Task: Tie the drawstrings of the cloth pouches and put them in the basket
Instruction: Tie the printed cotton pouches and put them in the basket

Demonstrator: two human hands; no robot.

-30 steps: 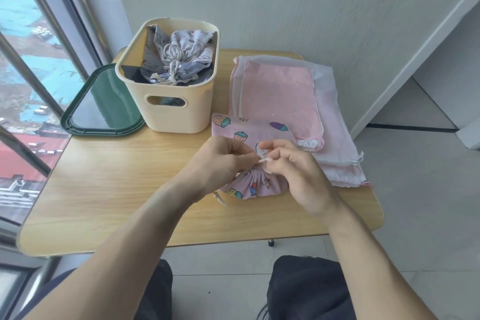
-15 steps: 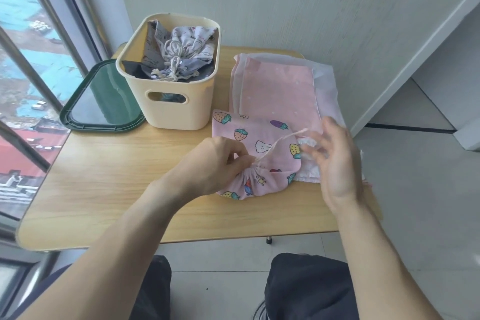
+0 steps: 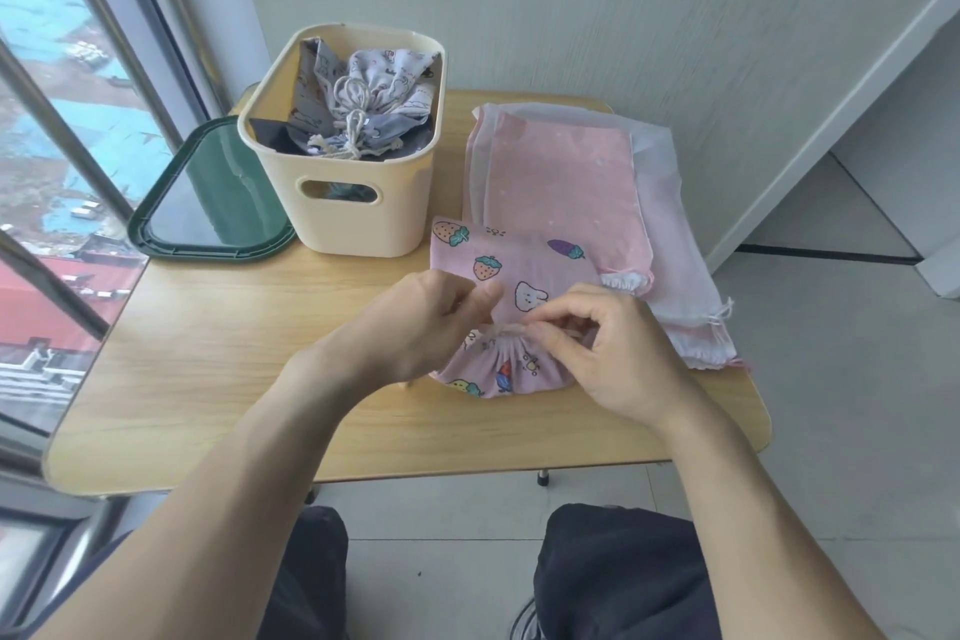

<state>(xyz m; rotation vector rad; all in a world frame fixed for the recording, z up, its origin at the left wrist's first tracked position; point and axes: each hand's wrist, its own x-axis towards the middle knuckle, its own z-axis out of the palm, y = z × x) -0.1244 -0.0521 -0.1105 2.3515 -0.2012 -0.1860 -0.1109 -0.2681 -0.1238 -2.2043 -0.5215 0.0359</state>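
While both hands (image 3: 426, 322) pinch drawstring (image 3: 506, 329), pouch (image 3: 511, 312) near table edge (image 3: 467, 470)

— Any lettering I can read from here?
— None. The pink pouch (image 3: 519, 276) beside the basket (image 3: 358, 203) carries only printed strawberries and a bunny, no words or numbers.
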